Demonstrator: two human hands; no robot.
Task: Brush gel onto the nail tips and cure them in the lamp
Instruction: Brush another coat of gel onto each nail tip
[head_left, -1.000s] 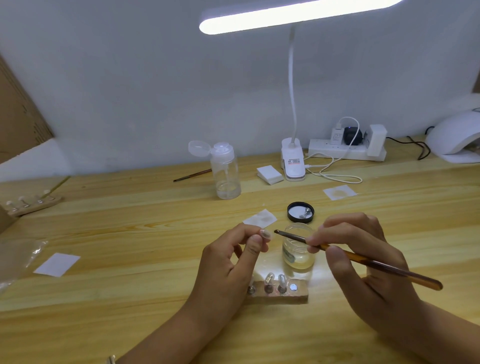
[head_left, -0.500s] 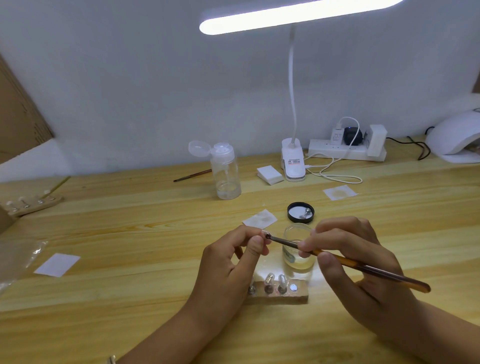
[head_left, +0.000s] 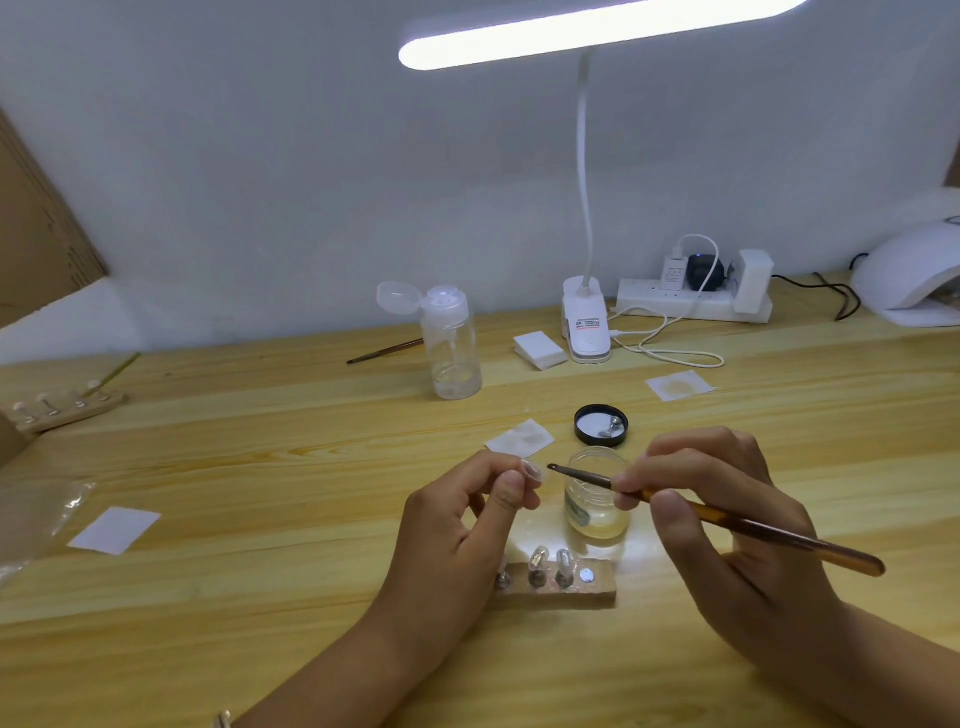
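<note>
Pinching a small clear plastic nail tip between thumb and forefinger, the left hand holds it above the wooden holder block | right hand fingers clamped pen-style on a thin amber-handled brush, bristles just beside the tip | tip likely featherlight, stiff, slippery: grip its edges, leaving the top face free | white domed curing lamp far right, well apart.

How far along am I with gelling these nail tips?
Done: the gel jar is open, lid beside it. In hand: the left hand pinches one clear nail tip; the right hand holds the brush, bristles just short of it. Left: coating this tip, setting it on the wooden holder, then curing in the curing lamp at far right.
</note>
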